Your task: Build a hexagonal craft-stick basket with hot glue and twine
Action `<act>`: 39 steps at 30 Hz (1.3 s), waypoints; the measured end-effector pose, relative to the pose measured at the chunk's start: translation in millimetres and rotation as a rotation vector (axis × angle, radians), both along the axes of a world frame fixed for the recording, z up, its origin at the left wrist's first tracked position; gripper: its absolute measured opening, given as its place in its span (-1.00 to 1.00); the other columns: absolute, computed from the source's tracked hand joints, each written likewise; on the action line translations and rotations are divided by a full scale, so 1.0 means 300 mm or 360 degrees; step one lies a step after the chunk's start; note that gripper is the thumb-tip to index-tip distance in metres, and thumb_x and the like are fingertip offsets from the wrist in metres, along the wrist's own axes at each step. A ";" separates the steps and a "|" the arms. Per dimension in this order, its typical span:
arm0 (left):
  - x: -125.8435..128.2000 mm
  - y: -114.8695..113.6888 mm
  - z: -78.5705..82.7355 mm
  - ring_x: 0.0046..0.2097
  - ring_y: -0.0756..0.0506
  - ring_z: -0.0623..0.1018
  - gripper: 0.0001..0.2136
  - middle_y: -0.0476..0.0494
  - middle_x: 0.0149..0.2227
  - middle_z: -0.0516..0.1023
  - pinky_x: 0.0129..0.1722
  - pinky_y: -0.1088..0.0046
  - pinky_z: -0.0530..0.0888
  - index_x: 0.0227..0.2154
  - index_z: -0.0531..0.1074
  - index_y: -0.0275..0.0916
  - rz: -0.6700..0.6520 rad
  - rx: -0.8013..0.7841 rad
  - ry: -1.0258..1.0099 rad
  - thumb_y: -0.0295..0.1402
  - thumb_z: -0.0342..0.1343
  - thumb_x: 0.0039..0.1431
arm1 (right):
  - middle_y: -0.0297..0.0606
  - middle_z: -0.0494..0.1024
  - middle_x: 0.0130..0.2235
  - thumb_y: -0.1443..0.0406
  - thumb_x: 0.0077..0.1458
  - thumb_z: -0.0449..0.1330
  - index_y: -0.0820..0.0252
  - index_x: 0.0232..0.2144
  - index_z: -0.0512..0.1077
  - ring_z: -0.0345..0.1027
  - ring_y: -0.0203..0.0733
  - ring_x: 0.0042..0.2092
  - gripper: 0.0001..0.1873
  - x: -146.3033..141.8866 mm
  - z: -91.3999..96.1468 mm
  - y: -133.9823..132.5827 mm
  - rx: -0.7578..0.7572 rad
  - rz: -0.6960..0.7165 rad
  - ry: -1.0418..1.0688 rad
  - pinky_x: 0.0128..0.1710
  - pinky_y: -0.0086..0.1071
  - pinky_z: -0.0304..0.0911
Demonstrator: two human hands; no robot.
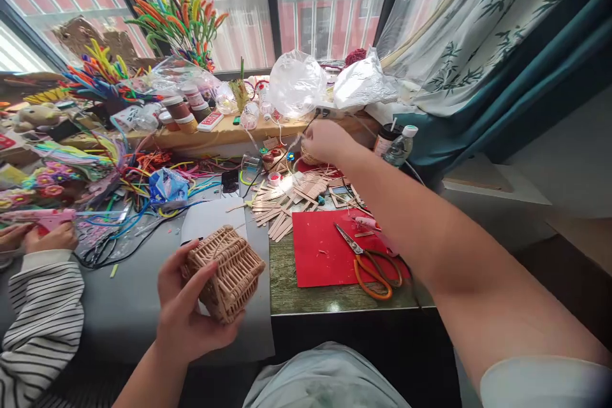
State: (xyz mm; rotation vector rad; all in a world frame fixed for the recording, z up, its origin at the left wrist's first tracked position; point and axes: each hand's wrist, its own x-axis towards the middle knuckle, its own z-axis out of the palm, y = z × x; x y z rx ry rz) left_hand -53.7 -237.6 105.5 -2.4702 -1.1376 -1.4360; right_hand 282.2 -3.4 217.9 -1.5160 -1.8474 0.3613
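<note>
My left hand [184, 309] is closed around a small woven stick house [225, 272], held tilted above the near edge of the grey table. My right hand [324, 140] is stretched far across the table. Its fingers are pinched on a thin strand coming off a round spool of twine [310, 156] that lies under the hand. A heap of flat wooden sticks [287, 197] lies between the two hands. Orange-handled scissors [370, 261] rest on a red mat [325, 248] under my right forearm.
Another person's striped sleeve [43, 319] and hands holding a pink glue gun [45, 220] are at the left. Pipe cleaners [176, 19], jars [184, 111], plastic bags [296, 83] and a bottle [399, 145] crowd the back ledge. Curtains [478, 32] hang at right.
</note>
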 end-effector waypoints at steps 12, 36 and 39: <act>0.083 0.025 -0.072 0.38 -0.48 0.31 -0.13 -0.36 0.41 0.13 0.28 -0.13 0.44 0.33 0.34 0.01 -0.0456 -0.0342 0.0233 -0.34 0.44 -0.14 | -0.03 0.44 0.30 0.53 0.22 0.09 0.04 0.36 0.28 0.31 -0.03 0.36 -0.30 -0.156 -0.454 -0.580 0.0117 0.1324 0.0431 0.38 0.03 0.30; 0.150 0.026 -0.094 0.26 -0.36 0.43 -0.26 -0.23 0.37 0.23 0.30 -0.16 0.39 0.26 0.42 0.18 -0.0406 -0.0064 0.0658 -0.25 0.44 -0.06 | -0.22 0.65 -0.18 0.36 0.39 0.23 0.00 -0.03 0.52 0.52 -0.08 -0.07 -0.83 -0.017 -0.477 -0.645 0.0444 0.1205 0.0576 0.16 0.00 0.43; 0.155 0.028 -0.092 0.26 -0.35 0.43 -0.25 -0.24 0.35 0.24 0.30 -0.16 0.39 0.27 0.40 0.20 -0.0397 -0.0063 0.0651 -0.25 0.43 -0.05 | -0.23 0.56 -0.26 0.35 0.41 0.19 0.04 -0.04 0.52 0.44 -0.12 -0.18 -0.84 -0.007 -0.488 -0.644 0.0343 0.1118 0.0657 -0.05 -0.12 0.46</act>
